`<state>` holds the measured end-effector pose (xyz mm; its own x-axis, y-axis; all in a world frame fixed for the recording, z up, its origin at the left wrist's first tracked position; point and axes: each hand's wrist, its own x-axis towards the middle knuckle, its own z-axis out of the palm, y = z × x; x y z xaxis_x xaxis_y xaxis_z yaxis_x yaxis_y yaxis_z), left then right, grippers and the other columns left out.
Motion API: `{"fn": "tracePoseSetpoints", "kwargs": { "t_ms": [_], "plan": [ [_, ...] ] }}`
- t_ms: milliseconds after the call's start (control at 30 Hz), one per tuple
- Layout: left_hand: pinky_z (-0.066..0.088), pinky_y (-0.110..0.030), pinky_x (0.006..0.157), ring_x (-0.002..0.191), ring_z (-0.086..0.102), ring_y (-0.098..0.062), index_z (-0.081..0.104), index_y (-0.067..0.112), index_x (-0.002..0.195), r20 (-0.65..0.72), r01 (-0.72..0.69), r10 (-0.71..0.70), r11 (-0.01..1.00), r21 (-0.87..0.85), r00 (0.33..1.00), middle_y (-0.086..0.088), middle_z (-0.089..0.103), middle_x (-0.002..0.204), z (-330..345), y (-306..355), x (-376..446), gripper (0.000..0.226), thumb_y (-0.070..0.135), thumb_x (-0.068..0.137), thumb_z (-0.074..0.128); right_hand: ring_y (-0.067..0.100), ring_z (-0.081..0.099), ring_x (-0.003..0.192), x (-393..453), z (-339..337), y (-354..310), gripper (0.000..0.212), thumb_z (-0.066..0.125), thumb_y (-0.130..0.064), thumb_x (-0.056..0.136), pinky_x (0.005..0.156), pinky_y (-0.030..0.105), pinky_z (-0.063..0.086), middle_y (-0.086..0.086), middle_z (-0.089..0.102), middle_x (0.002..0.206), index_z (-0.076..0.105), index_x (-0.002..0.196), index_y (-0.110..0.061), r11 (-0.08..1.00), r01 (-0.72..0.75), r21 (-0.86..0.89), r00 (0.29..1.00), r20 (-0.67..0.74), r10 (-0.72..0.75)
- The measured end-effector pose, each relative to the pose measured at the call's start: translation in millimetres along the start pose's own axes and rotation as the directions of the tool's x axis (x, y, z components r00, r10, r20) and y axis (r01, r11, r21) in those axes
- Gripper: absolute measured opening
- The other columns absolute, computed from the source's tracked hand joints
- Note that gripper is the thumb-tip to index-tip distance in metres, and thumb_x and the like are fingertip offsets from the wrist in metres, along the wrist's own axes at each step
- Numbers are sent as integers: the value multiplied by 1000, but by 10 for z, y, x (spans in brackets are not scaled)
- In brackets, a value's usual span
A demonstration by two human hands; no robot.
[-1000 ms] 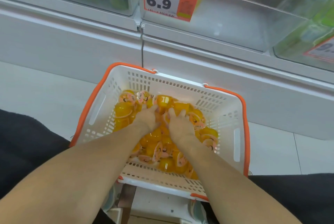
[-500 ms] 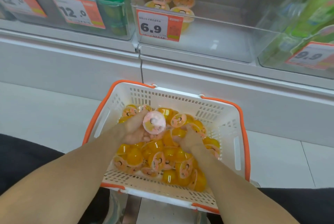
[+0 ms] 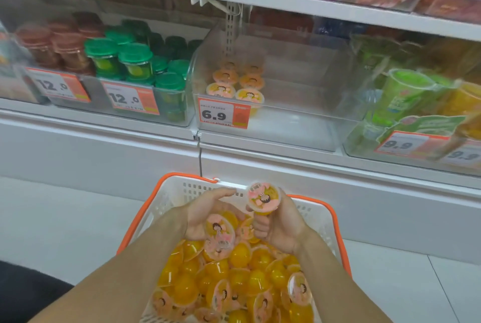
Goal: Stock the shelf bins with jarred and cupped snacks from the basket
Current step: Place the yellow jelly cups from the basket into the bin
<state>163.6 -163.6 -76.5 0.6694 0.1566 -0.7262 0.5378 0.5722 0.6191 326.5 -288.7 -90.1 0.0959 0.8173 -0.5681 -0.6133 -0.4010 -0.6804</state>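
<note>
While both hands are lifting clear of the white plastic basket with orange rim [image 3: 145, 212], the right hand [image 3: 282, 221] is curling its fingers round a small clear cup of yellow jelly with a pink printed foil lid [image 3: 263, 197], lid facing the camera. The left hand [image 3: 205, 214] is cradling several like cups [image 3: 218, 235] in loosely bent fingers. Beyond the fingertips, the clear acrylic shelf bin [image 3: 299, 103] is standing mostly unfilled. The cups are probably light, smooth and slippery; gripping the sidewall below the rim looks safest.
</note>
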Motion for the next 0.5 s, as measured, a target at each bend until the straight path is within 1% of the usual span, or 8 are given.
{"fn": "tracePoseSetpoints", "kwargs": {
  "t_ms": [67,167,233,300,367,400,433,500],
  "plan": [
    [54,-34,67,73,67,-27,69,6,115,43,-32,28,995,91,999,-19,68,91,103,174,-117,72,70,87,52,18,12,54,-57,64,-104,48,37,-57,91,52,30,13,2,24,50,46,72,-14,996,40,-84,999,-16,-42],
    [58,-40,76,78,71,-25,67,11,119,28,-188,186,967,173,982,-15,72,101,240,343,-188,56,57,86,63,15,11,51,-89,100,-167,50,36,-57,91,50,29,10,3,32,51,44,66,-14,986,65,-154,998,2,-65],
    [58,-44,80,80,72,-21,70,19,115,-1,-262,271,931,255,963,-8,73,106,297,403,-202,45,49,82,71,14,11,47,-102,107,-194,51,41,-61,84,46,27,9,2,25,51,41,59,-16,987,11,-158,999,34,-6],
    [58,-41,76,86,72,-19,72,19,111,45,-270,272,894,357,961,-3,73,104,313,443,-228,37,45,85,72,13,12,43,-142,79,-256,56,40,-66,81,46,26,8,-2,22,45,40,56,-16,954,-89,-286,994,34,102],
    [59,-39,74,95,70,-21,73,14,106,80,-290,285,846,447,955,-4,72,102,326,469,-257,39,47,86,73,13,16,38,-227,69,-358,71,31,-74,86,43,24,10,-2,23,41,47,59,-11,892,-171,-419,981,15,195],
    [59,-37,74,94,69,-20,73,13,102,80,-311,311,823,475,947,-5,72,100,334,480,-266,41,50,84,74,13,18,38,-255,55,-405,80,24,-79,87,43,23,13,-1,26,41,52,61,-8,870,-193,-453,977,-3,214],
    [58,-37,73,90,69,-19,72,13,97,69,-331,342,809,486,937,-6,73,96,348,490,-268,41,51,82,74,14,21,39,-288,54,-452,87,19,-82,87,42,23,16,2,33,42,57,64,-7,861,-202,-466,976,-25,215],
    [59,-38,67,80,69,-26,66,11,93,44,-348,365,834,428,930,-9,74,88,381,500,-261,37,46,83,74,16,36,40,-325,35,-537,96,13,-84,87,42,22,26,8,51,51,66,72,-5,865,-184,-466,982,-56,178]
  ]
}}
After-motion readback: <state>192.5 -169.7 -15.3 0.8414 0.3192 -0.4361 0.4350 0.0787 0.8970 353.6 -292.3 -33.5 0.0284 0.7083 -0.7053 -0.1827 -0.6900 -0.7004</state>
